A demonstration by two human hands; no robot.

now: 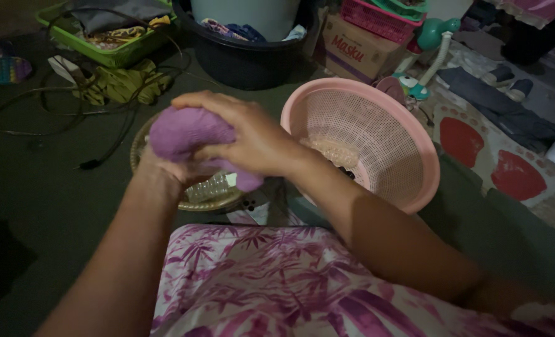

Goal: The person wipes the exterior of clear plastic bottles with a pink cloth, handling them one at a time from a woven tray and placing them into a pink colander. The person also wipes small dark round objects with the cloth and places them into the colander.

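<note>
Both hands' fingers closed on one purple cloth (187, 134): right hand (252, 140) over it, left hand (159, 171) beneath, above a round woven tray (212, 203). One pink mesh basket (377, 134) just right. One brown cardboard box (358, 53), red lettering, behind.

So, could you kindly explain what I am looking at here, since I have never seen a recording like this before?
There is no machine here: one camera worn on a person's head looks down at their own two bare hands. The right hand lies over a purple cloth, and the left hand holds the bundle from below. A ridged clear plastic piece shows under the cloth, though I cannot tell what it is. Beneath sits a round woven tray on the dark floor. Beside it stands a pink mesh basket. Farther back are a black tub, a green tray of cloths, a cardboard box and black cables.
</note>
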